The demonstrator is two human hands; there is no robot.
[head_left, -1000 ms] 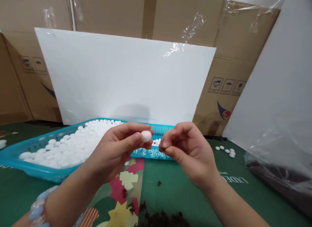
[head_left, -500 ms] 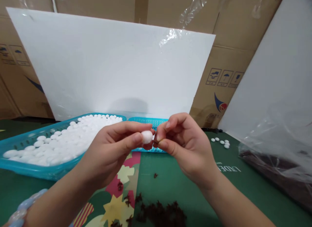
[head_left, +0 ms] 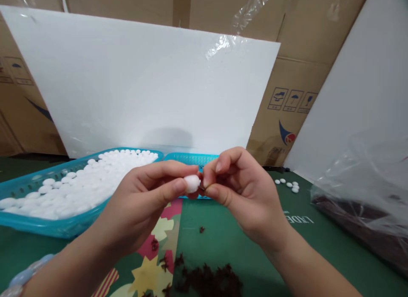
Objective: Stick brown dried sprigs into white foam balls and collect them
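Observation:
My left hand (head_left: pixel 159 195) pinches a small white foam ball (head_left: pixel 192 184) between thumb and fingers, its rounded end facing right. Close against that end, my right hand (head_left: pixel 237 190) has thumb and forefinger closed on a thin brownish piece (head_left: pixel 204 187), which meets or nearly meets the ball; most of it is hidden by the fingertips. Below both hands, a heap of small dark brown jagged pieces (head_left: pixel 213 280) lies on the green table top (head_left: pixel 255 263).
A blue basket (head_left: pixel 63 224) full of white balls (head_left: pixel 83 186) stands left; a second blue basket (head_left: pixel 181 158) sits behind my hands. Several white balls (head_left: pixel 295 186) and a clear bag (head_left: pixel 360 203) with dark contents are at right. A white board (head_left: pixel 153 84) leans against cardboard boxes.
The view has shifted slightly. The ball has turned a little in my left fingers, and more of the thin piece shows between it and my right fingertips.

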